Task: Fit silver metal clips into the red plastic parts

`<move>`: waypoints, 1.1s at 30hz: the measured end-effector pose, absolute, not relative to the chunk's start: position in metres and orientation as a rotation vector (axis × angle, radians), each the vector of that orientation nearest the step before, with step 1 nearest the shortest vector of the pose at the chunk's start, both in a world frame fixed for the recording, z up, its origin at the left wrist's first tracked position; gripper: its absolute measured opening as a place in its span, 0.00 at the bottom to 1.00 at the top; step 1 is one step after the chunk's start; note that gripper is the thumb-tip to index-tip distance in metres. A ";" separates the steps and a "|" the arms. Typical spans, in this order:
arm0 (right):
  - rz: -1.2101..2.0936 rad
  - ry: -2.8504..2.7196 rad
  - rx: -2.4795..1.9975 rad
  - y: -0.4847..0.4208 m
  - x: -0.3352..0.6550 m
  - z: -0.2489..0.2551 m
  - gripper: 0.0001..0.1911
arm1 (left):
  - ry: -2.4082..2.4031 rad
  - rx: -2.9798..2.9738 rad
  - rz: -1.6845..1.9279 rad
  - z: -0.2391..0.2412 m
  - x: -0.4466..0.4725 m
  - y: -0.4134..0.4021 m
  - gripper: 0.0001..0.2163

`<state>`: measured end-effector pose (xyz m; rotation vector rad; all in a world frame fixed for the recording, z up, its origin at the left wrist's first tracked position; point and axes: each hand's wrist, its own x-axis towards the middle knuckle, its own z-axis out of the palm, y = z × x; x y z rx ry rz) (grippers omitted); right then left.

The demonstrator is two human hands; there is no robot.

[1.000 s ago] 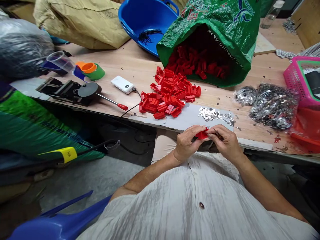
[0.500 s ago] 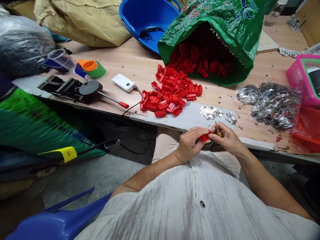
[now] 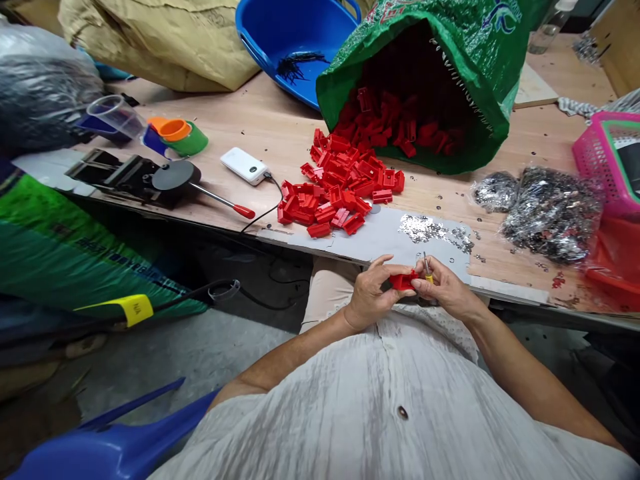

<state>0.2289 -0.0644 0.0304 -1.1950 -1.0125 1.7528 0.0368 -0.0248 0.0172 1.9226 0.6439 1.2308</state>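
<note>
Between thumb and fingers, my left hand [image 3: 371,293] grips a small red plastic housing [image 3: 401,281] with its hollow side partly showing. My right hand [image 3: 447,288] is closed around a small tool with a yellow handle [image 3: 429,275] and a thin metal shaft pointing up; its exact kind is hard to make out. The right thumb touches the right end of the red housing. Both hands are close together over my lap at the table's front edge. Beyond them lie a heap of red plastic housings [image 3: 333,190] and a scatter of small shiny metal pieces [image 3: 425,228] on grey board.
A green woven sack [image 3: 487,87] spills more red housings. Behind stands a blue basin [image 3: 250,33] with dark thin pieces. Left are a power bank [image 3: 244,165] with cable and a lever device [image 3: 173,177]. Bags of metal parts [image 3: 550,213] and a pink basket [image 3: 595,147] are right.
The red housing has turned so its hollow side shows more, and has shifted slightly left. My left index finger has lifted, and the right hand with the tool has moved slightly left.
</note>
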 end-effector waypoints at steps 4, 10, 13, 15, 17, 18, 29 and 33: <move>1.785 -0.993 -1.135 -0.064 0.225 0.029 0.21 | 0.607 1.766 1.117 0.019 0.030 -0.020 0.16; 1.885 -1.056 -1.059 -0.056 0.217 0.035 0.20 | 0.536 1.212 0.999 0.013 0.023 -0.012 0.18; 1.724 -1.349 -1.193 -0.036 0.221 0.040 0.19 | 0.564 0.958 1.009 0.008 0.022 -0.009 0.19; 1.310 -1.588 -1.436 -0.017 0.227 0.040 0.14 | 0.608 0.852 1.061 0.006 0.021 -0.007 0.19; 0.815 -1.789 -1.701 0.005 0.234 0.037 0.08 | 0.665 0.809 1.122 0.006 0.019 -0.004 0.19; 0.649 -1.870 -1.783 0.015 0.236 0.035 0.07 | 0.691 0.812 1.150 0.006 0.018 -0.003 0.18; 0.390 -2.201 -2.018 0.066 0.232 0.034 0.04 | 0.829 0.921 1.178 0.015 0.009 0.004 0.18; 0.482 -2.078 -1.906 0.065 0.232 0.039 0.02 | 0.868 0.953 1.189 0.013 0.010 0.006 0.18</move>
